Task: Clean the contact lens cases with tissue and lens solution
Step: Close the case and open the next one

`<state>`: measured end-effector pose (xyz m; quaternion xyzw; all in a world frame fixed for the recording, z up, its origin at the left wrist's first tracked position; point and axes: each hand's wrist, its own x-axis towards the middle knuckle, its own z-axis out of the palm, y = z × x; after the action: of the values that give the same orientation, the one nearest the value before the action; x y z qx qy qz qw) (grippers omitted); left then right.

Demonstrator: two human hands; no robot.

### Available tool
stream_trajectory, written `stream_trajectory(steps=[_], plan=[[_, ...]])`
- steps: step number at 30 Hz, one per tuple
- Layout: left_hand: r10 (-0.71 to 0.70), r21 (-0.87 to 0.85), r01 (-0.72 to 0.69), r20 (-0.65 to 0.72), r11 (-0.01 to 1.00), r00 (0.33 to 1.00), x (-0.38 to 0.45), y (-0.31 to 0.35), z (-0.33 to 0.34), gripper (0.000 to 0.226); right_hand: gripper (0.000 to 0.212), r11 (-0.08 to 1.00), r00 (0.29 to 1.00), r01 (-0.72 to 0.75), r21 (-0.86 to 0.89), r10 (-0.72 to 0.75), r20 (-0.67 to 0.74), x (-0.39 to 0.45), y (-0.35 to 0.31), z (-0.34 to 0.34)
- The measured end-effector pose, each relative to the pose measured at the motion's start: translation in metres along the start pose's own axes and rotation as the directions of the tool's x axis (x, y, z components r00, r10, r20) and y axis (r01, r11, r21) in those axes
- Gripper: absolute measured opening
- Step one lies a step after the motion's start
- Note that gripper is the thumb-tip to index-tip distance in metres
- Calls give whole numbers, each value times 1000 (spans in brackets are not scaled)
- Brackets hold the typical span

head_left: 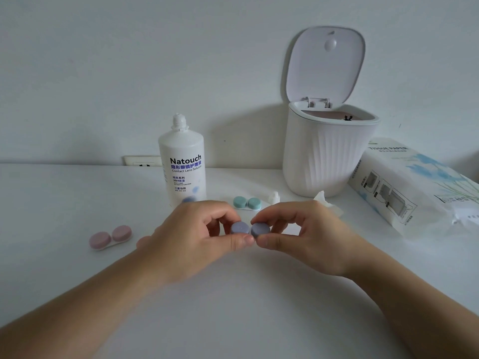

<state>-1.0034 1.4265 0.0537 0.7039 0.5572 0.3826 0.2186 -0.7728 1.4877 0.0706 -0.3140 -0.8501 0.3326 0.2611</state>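
Both hands meet above the white counter point(64, 203): left hand point(197, 237) and right hand point(305, 234) each pinch one cap of the purple lens case point(250, 228) between thumb and curled fingers. Behind that case stand the open-lidded bin point(326, 151), tissue pack point(414, 187) and solution bottle point(182, 164); the teal case point(246, 202) lies nearer, the pink case point(110, 236) to its left.

A: Items on the white desk point(64, 203)?

B: Lens solution bottle point(182, 161), uncapped, upright; its cap point(273, 197) beside the green lens case point(247, 203). Pink lens case point(110, 237), far left. White bin point(326, 154), lid raised. Tissue pack point(414, 187), lying right. Crumpled tissue point(328, 203) near the bin.

A: In hand?

B: Purple lens case point(250, 229), both caps on; left hand point(197, 234) and right hand point(305, 234) pinch one cap each with curled fingers point(241, 240).
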Motion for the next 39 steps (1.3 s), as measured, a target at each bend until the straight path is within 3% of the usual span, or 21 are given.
stream_trajectory(steps=[9, 18, 20, 25, 30, 35, 39], plan=[[45, -92, -33, 132, 995, 990, 1, -3, -5, 38, 16, 1000, 999, 17, 2, -17, 49, -1, 3, 1], [31, 37, -38, 173, 999, 984, 4, -7, -13, 35, 23, 998, 998, -54, 25, 53, 44, 1, 1, 4], [53, 93, -69, 173, 993, 984, 4, -8, -14, 33, 27, 996, 997, -83, 40, 83, 2, 3, 5, 4], [2, 228, -45, 185, 973, 983, 5, -12, -16, 34, 9, 980, 963, -191, 56, 199, -183, 12, 23, 12], [-21, 361, -54, 199, 931, 980, 3, -12, -19, 34, 17, 954, 951, -256, -156, 220, -218, 34, 30, 12], [-16, 495, -79, 186, 865, 982, 0, -10, -22, 33, 47, 888, 934, -350, -299, 308, -181, 56, 33, 8], [15, 582, -100, 148, 807, 989, -1, -10, -23, 40, 36, 856, 920, -377, -353, 302, -251, 63, 35, 14]])
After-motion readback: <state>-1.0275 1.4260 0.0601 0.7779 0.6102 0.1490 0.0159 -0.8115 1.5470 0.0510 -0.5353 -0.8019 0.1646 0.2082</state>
